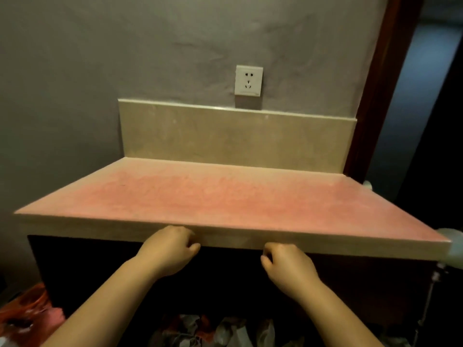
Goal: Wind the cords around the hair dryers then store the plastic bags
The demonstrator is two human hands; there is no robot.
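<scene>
No hair dryer or cord is in view. Crumpled plastic bags (213,330), grey, white and reddish, lie in the dark space under the counter, below and between my forearms. An orange-red plastic bag (27,314) sits at the lower left on the floor. My left hand (170,249) is raised just in front of the counter's front edge (125,227), fingers curled inward, with nothing visible in it. My right hand (288,266) is a little lower and to the right, also curled, and I see nothing held in it.
The pink-tinted stone countertop (225,194) is bare, with a beige backsplash (233,139) and a white wall socket (248,80) above it. A dark wooden door frame (375,91) stands at the right. A pale object (451,236) and a metal hose (431,296) are at the counter's right end.
</scene>
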